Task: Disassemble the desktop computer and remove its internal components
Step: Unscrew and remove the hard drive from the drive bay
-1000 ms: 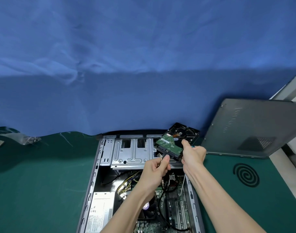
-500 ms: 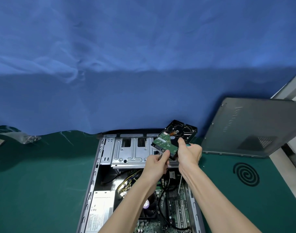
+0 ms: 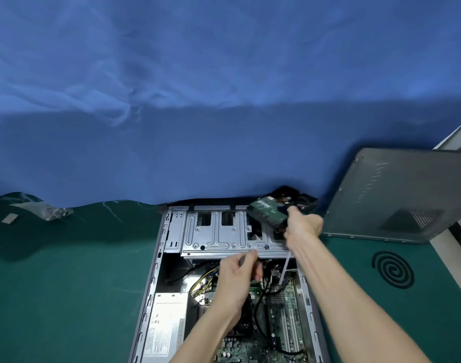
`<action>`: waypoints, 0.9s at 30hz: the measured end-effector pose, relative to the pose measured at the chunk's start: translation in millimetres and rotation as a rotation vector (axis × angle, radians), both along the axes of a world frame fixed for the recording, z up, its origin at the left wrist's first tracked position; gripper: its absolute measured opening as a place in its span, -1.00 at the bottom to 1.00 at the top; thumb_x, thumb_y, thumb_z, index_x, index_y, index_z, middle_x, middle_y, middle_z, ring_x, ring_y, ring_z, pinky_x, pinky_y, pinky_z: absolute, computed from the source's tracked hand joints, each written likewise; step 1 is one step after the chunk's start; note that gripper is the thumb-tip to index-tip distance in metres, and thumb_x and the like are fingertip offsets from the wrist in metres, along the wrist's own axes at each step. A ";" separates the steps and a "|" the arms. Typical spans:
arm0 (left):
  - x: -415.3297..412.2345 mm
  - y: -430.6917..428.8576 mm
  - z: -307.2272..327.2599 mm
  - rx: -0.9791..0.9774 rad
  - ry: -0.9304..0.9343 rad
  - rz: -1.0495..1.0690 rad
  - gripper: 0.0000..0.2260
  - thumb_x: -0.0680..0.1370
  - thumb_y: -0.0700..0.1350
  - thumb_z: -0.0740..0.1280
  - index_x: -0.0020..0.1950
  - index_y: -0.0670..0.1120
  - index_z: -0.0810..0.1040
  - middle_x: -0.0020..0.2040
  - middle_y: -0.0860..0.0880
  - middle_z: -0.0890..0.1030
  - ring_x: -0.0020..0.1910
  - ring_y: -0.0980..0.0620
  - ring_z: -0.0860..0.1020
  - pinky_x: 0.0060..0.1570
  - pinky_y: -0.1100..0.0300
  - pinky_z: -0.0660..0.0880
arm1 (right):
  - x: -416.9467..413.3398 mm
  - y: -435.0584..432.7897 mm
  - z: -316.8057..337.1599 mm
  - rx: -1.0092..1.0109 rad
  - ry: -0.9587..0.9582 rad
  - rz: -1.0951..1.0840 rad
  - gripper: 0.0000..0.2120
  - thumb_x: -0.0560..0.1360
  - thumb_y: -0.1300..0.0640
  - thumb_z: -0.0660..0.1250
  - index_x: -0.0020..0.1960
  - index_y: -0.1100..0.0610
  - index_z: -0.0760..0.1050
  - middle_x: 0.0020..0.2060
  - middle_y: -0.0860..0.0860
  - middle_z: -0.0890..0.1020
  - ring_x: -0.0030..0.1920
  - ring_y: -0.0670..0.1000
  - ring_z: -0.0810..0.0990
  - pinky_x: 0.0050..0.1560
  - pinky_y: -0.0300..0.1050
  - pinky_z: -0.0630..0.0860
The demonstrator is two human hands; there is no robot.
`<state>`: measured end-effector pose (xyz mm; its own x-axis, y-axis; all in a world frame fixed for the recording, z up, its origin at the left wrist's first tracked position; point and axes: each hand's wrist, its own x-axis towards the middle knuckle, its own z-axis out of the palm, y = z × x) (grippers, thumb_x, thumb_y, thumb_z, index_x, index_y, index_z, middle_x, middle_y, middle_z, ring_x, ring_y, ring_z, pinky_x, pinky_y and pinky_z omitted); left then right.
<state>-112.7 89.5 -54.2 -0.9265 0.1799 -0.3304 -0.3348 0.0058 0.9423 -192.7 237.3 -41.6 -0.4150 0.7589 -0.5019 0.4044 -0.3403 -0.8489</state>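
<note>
The open computer case (image 3: 156, 260) lies on the green mat, with its silver drive cage (image 3: 224, 233) at the far end. My right hand (image 3: 302, 226) grips a hard drive (image 3: 268, 212), green circuit board up, lifted above the cage's right end. My left hand (image 3: 237, 276) is lower, over the case interior. Its fingers curl round a dark cable plug (image 3: 243, 259), apart from the drive; the image is blurred there. Black cables (image 3: 258, 307) run beneath it across the motherboard (image 3: 279, 323). A thin pale rod (image 3: 284, 268) slants down from under my right wrist.
A black fan (image 3: 304, 201) sits behind the drive against the blue cloth backdrop. The grey side panel (image 3: 397, 197) leans at the right. The power supply (image 3: 166, 328) fills the case's near left. A clear plastic bag (image 3: 50, 212) lies far left. A black spiral mark (image 3: 393, 269) is on the mat.
My left hand has come off the hard drive and pulled back down toward the motherboard with the plug. My right hand has carried the drive up and to the right.
</note>
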 end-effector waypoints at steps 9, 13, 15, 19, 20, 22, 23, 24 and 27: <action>-25.3 13.8 12.0 0.010 -0.060 0.006 -0.55 0.59 0.20 0.13 -0.41 -0.02 0.26 -0.50 0.04 0.33 -0.48 0.09 0.28 -0.26 0.18 0.27 | 43.7 20.6 10.5 -0.064 0.044 0.224 -0.55 0.44 0.19 0.43 -0.33 0.05 0.14 -0.63 -0.09 0.15 -0.61 -0.08 0.10 -0.59 -0.31 0.06; -31.7 20.9 5.3 -0.019 -0.107 -0.029 -0.58 0.62 0.13 0.10 -0.36 -0.08 0.29 -0.48 0.02 0.34 -0.45 0.07 0.29 -0.28 0.19 0.28 | 76.8 60.9 4.5 -0.098 0.088 0.124 -0.55 0.48 0.18 0.41 -0.31 0.04 0.12 -0.65 -0.11 0.13 -0.66 -0.09 0.09 -0.58 -0.32 0.03; -34.3 28.5 2.7 -0.014 -0.129 -0.022 -0.61 0.65 0.06 0.07 -0.30 -0.12 0.36 -0.44 0.00 0.38 -0.43 0.05 0.33 -0.31 0.22 0.30 | 92.0 81.4 0.3 -0.089 0.105 0.034 -0.57 0.49 0.19 0.39 -0.31 0.04 0.14 -0.67 -0.10 0.14 -0.68 -0.10 0.09 -0.58 -0.36 0.04; -40.1 42.5 1.5 -0.024 -0.178 -0.036 -0.64 0.67 0.00 0.05 -0.20 -0.16 0.44 -0.41 -0.02 0.44 -0.51 0.13 0.38 -0.51 0.39 0.32 | 115.6 115.1 -19.9 -0.052 0.042 -0.188 -0.57 0.49 0.24 0.35 -0.36 0.05 0.12 -0.63 -0.05 0.17 -0.68 -0.11 0.10 -0.62 -0.33 0.06; -40.8 44.7 1.8 -0.032 -0.184 -0.050 -0.64 0.67 0.00 0.05 -0.19 -0.17 0.44 -0.40 -0.03 0.44 -0.52 0.15 0.38 -0.52 0.41 0.32 | 118.6 121.7 -27.0 -0.058 0.007 -0.231 -0.58 0.49 0.25 0.34 -0.36 0.06 0.13 -0.59 -0.04 0.21 -0.67 -0.09 0.12 -0.63 -0.33 0.07; -41.2 47.4 2.2 -0.050 -0.190 -0.077 -0.64 0.67 0.00 0.05 -0.19 -0.17 0.44 -0.39 -0.03 0.43 -0.51 0.15 0.39 -0.49 0.41 0.34 | 121.4 133.8 -41.4 -0.093 -0.059 -0.299 -0.62 0.50 0.24 0.33 -0.37 0.11 0.19 -0.51 0.02 0.30 -0.62 -0.02 0.19 -0.66 -0.35 0.11; -41.2 48.3 2.0 -0.056 -0.194 -0.087 -0.64 0.67 0.00 0.06 -0.19 -0.17 0.44 -0.39 -0.03 0.43 -0.48 0.13 0.39 -0.46 0.40 0.36 | 121.2 139.3 -48.3 -0.120 -0.086 -0.319 -0.65 0.50 0.23 0.33 -0.36 0.15 0.22 -0.48 0.06 0.35 -0.60 0.01 0.24 -0.69 -0.36 0.14; -41.1 49.3 1.8 -0.059 -0.200 -0.092 -0.65 0.67 0.00 0.06 -0.19 -0.16 0.44 -0.38 -0.03 0.43 -0.45 0.11 0.39 -0.42 0.38 0.37 | 120.0 144.2 -55.3 -0.152 -0.106 -0.333 -0.68 0.52 0.22 0.33 -0.33 0.18 0.26 -0.44 0.08 0.40 -0.61 0.04 0.30 -0.70 -0.37 0.18; -42.0 50.9 1.1 -0.061 -0.224 -0.085 -0.67 0.67 0.00 0.07 -0.15 -0.15 0.44 -0.38 -0.02 0.42 -0.42 0.09 0.38 -0.40 0.34 0.36 | 110.6 154.8 -75.2 -0.244 -0.125 -0.369 -0.80 0.55 0.19 0.31 -0.17 0.23 0.34 -0.33 0.11 0.51 -0.74 -0.05 0.40 -0.70 -0.40 0.21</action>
<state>-154.7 140.5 -53.1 -0.8113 0.2276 -0.5384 -0.5313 0.0971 0.8416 -82.0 392.1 -116.8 -0.0641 0.6977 -0.7135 0.3125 -0.6649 -0.6784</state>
